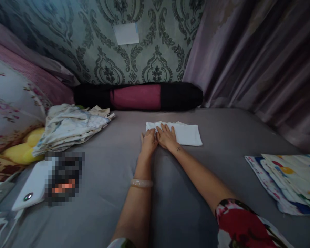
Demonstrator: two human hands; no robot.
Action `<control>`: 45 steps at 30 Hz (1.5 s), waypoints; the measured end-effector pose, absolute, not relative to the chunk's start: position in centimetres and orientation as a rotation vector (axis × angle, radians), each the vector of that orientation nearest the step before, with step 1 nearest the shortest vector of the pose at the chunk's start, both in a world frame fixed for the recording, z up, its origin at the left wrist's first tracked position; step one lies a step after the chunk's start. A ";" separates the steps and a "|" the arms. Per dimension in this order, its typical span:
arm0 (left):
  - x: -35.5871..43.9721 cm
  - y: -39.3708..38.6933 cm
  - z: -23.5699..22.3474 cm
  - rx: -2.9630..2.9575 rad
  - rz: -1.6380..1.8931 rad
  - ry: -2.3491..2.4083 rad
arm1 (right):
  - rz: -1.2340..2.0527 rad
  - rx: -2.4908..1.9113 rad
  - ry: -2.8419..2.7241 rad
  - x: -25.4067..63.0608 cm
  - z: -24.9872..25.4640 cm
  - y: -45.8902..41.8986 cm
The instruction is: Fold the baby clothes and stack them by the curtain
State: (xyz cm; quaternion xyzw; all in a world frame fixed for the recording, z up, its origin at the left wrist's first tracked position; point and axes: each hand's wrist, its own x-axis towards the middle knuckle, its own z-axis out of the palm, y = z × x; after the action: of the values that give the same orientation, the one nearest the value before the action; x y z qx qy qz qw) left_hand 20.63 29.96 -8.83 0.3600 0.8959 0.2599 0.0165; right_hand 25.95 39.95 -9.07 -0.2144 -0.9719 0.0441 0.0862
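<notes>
A white folded cloth lies flat as a narrow rectangle on the grey sheet, its far edge slightly uneven. My right hand rests palm down on the cloth's left half, fingers spread. Close beside it, my left hand is on the cloth's left end with its fingers bent over the surface and one finger apart at the outer side. The two hands touch or nearly touch. A pale bangle circles my left wrist.
On the left are a pile of folded patterned cloths, a yellow plush thing, a white power bank with cables and a blurred-out object. Colourful folded cloths lie at right. A black and maroon bolster lines the wall.
</notes>
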 end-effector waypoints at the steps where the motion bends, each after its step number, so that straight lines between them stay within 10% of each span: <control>1: 20.7 30.0 -8.8 1.123 0.805 2.782 | 0.127 -0.640 -2.895 25.9 -9.1 39.9; 45: 21.5 30.5 -8.5 1.157 0.766 2.776 | 0.207 -0.913 -2.777 30.8 -9.6 44.1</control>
State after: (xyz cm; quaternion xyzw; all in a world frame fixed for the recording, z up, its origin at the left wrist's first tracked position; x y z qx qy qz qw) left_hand 21.50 30.46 -8.54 0.3727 0.8944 0.2467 0.0189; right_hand 30.79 44.07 -9.56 -0.3099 -0.9423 0.0702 0.1053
